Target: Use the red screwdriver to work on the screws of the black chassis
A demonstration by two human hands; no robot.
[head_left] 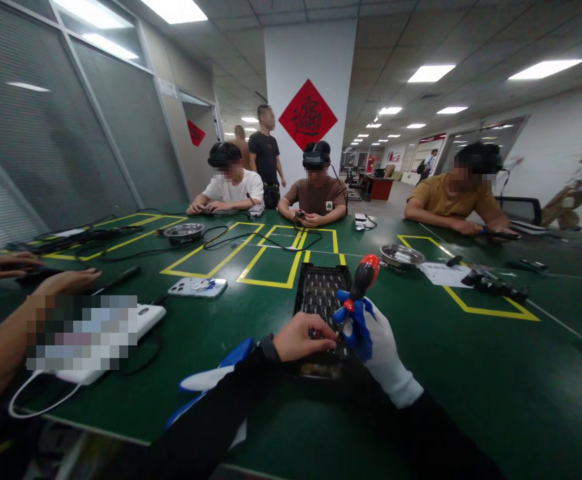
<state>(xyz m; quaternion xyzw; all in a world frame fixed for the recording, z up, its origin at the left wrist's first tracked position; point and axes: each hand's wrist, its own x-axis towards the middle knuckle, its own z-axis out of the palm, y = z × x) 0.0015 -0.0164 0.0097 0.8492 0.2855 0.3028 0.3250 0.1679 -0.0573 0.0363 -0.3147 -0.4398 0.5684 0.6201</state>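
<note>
My right hand, in a white and blue work glove, is closed around a screwdriver with a red and black handle. The handle points up and the shaft runs down toward my left fingers. My bare left hand has thumb and fingertips pinched together near the screwdriver's lower end; what they hold is too small or hidden to make out. Under both hands lies a black case with rows of small metallic pieces in it. Its near end is partly covered by my hands.
A spare blue and white glove lies beneath my left forearm. Left of it are a white power bank, a phone and a co-worker's hands. Metal bowls and cables stand farther off, with people seated across the green table.
</note>
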